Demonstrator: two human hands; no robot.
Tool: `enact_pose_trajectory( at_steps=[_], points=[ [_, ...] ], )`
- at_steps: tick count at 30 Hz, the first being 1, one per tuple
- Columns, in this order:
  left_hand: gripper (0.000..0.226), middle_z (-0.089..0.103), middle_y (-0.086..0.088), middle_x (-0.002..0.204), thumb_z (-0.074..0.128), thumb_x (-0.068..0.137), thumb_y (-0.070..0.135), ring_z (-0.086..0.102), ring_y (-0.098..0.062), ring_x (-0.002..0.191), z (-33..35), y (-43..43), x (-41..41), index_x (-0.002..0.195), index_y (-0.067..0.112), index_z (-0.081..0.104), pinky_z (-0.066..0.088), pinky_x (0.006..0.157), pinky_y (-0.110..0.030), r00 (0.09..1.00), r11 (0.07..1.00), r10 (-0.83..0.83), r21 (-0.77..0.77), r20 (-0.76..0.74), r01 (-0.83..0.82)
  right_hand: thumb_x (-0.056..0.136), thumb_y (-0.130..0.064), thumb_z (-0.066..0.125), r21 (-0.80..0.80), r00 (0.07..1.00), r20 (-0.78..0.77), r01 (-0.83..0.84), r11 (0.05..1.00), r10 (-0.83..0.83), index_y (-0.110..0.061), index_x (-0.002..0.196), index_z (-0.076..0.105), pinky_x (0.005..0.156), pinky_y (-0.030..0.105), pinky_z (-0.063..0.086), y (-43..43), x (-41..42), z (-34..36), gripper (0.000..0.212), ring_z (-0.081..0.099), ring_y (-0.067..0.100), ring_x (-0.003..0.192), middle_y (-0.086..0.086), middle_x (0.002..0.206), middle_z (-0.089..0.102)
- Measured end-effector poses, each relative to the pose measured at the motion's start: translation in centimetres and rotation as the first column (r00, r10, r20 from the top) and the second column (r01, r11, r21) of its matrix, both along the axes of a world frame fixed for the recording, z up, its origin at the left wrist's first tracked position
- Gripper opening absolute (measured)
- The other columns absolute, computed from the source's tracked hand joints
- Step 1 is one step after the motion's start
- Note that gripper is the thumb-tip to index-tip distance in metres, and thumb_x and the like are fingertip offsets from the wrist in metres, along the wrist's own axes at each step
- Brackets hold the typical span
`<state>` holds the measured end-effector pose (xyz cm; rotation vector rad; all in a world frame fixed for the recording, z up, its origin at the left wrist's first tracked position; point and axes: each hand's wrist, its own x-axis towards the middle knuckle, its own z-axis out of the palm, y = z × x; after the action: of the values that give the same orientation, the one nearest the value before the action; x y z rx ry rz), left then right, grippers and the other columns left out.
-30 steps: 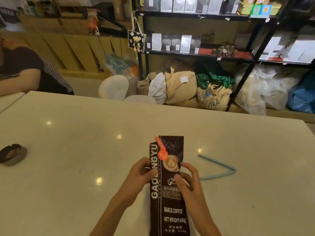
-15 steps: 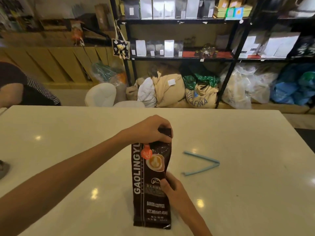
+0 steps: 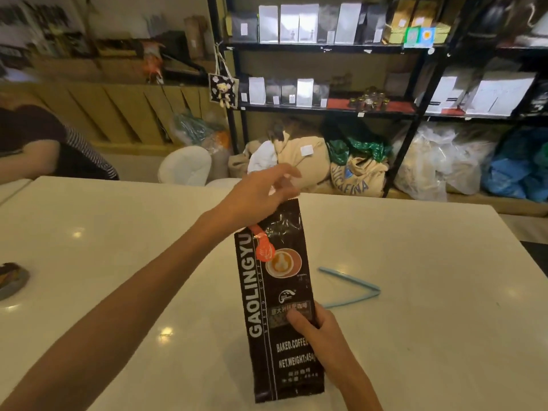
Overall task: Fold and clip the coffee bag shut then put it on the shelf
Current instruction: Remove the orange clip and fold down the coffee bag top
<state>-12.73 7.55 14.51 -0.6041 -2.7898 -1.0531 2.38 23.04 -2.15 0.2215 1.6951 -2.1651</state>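
Note:
A tall dark coffee bag (image 3: 277,292) with white lettering and an orange sticker stands upright on the white table (image 3: 118,262). My right hand (image 3: 318,330) grips its right side around mid-height, thumb on the front. My left hand (image 3: 261,194) is at the bag's top edge, fingers spread and partly lifted; whether it still touches the top is unclear. The bag's top looks unfolded and stands straight. A light blue bag clip (image 3: 350,289) lies open in a V on the table just right of the bag. The black metal shelf (image 3: 326,109) stands behind the table.
The shelf carries white and dark pouches and small jars. Burlap sacks (image 3: 355,179) and plastic bags (image 3: 439,164) are piled under it. A person's arm (image 3: 26,161) rests at the far left. A small dark dish (image 3: 12,280) sits at the table's left edge.
The bag went from lying flat to standing upright. My left hand, which closed over the top half a second ago, now has its fingers spread; the top has sprung straight.

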Motion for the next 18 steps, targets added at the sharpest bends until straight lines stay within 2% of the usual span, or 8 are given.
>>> enact_pose_trajectory(
  at_steps=[2, 3, 5, 7, 11, 14, 16, 18],
  points=[
    [0.043, 0.067, 0.001, 0.12, 0.057, 0.093, 0.04, 0.06, -0.012, 0.11, -0.6, -2.0, 1.5, 0.133, 0.026, 0.047, 0.047, 0.092, -0.027, 0.978, 0.944, 0.203, 0.274, -0.045, -0.183, 0.069, -0.059, 0.08, -0.027, 0.999, -0.002, 0.052, 0.998, -0.052, -0.031, 0.093, 0.079, 0.068, 0.029, 0.062, 1.1, 0.4, -0.1, 0.037, 0.079, 0.03, 0.09, 0.012, 0.1, 0.081],
    [0.052, 0.063, 0.0, 0.126, 0.056, 0.092, 0.048, 0.058, -0.012, 0.113, -1.5, -2.8, 3.1, 0.137, 0.028, 0.04, 0.046, 0.092, -0.026, 0.966, 0.872, 0.254, 0.42, 0.051, -0.251, 0.073, -0.058, 0.078, -0.046, 0.997, 0.003, 0.077, 0.996, -0.077, -0.03, 0.092, 0.079, 0.069, 0.031, 0.063, 1.4, 0.5, -0.1, 0.034, 0.078, 0.032, 0.09, 0.014, 0.101, 0.081],
    [0.075, 0.061, 0.0, 0.134, 0.059, 0.079, 0.066, 0.06, -0.014, 0.117, -4.6, -3.0, 7.6, 0.14, 0.029, 0.036, 0.049, 0.095, -0.03, 0.919, 0.765, 0.089, 0.565, 0.383, -0.309, 0.076, -0.057, 0.076, -0.05, 0.995, 0.008, 0.097, 0.994, -0.097, -0.031, 0.092, 0.078, 0.07, 0.032, 0.063, 1.5, 0.3, 0.3, 0.03, 0.078, 0.032, 0.092, 0.014, 0.102, 0.081],
    [0.085, 0.069, 0.004, 0.125, 0.069, 0.066, 0.07, 0.067, -0.013, 0.111, -7.8, -2.1, 12.0, 0.135, 0.026, 0.048, 0.056, 0.088, -0.029, 0.779, 0.771, -0.133, 0.558, 0.613, -0.307, 0.076, -0.056, 0.077, -0.048, 0.996, -0.009, 0.092, 0.995, -0.092, -0.031, 0.093, 0.078, 0.072, 0.033, 0.063, 1.0, -0.2, 0.9, 0.03, 0.078, 0.032, 0.093, 0.014, 0.102, 0.08],
    [0.047, 0.078, 0.0, 0.106, 0.075, 0.075, 0.034, 0.075, -0.016, 0.094, -11.4, -1.9, 13.8, 0.118, 0.021, 0.064, 0.058, 0.068, -0.019, 0.776, 0.631, -0.011, 0.606, 0.631, -0.484, 0.069, -0.063, 0.077, -0.018, 0.997, -0.037, 0.064, 0.998, -0.065, -0.039, 0.09, 0.077, 0.067, 0.027, 0.062, -1.3, -0.4, 1.1, 0.031, 0.08, 0.025, 0.086, 0.006, 0.097, 0.082],
    [0.036, 0.078, -0.006, 0.102, 0.071, 0.082, 0.015, 0.076, -0.024, 0.091, -11.9, -2.2, 13.4, 0.117, 0.018, 0.063, 0.06, 0.065, -0.024, 0.749, 0.486, 0.021, 0.648, 0.662, -0.586, 0.064, -0.071, 0.074, 0.026, 0.992, -0.105, 0.073, 0.997, -0.07, -0.049, 0.087, 0.072, 0.064, 0.023, 0.062, -2.9, -0.5, 1.2, 0.032, 0.08, 0.018, 0.082, -0.003, 0.093, 0.082],
    [0.037, 0.076, -0.013, 0.107, 0.068, 0.085, 0.014, 0.074, -0.032, 0.095, -12.2, -2.3, 13.4, 0.121, 0.019, 0.059, 0.061, 0.068, -0.033, 0.735, 0.345, -0.081, 0.711, 0.673, -0.613, 0.07, -0.065, 0.075, 0.031, 0.987, -0.134, 0.092, 0.995, -0.087, -0.053, 0.09, 0.071, 0.064, 0.022, 0.061, -3.4, -0.7, 1.4, 0.025, 0.08, 0.017, 0.083, -0.006, 0.094, 0.082],
    [0.038, 0.076, -0.011, 0.109, 0.068, 0.085, 0.025, 0.074, -0.03, 0.097, -12.2, -2.3, 13.6, 0.122, 0.027, 0.057, 0.061, 0.07, -0.032, 0.746, 0.34, -0.113, 0.731, 0.656, -0.592, 0.075, -0.053, 0.078, 0.022, 0.989, -0.116, 0.09, 0.996, -0.087, -0.052, 0.102, 0.066, 0.065, 0.024, 0.062, -3.3, -0.8, 1.2, 0.03, 0.079, 0.017, 0.088, -0.007, 0.1, 0.081]
  ],
)
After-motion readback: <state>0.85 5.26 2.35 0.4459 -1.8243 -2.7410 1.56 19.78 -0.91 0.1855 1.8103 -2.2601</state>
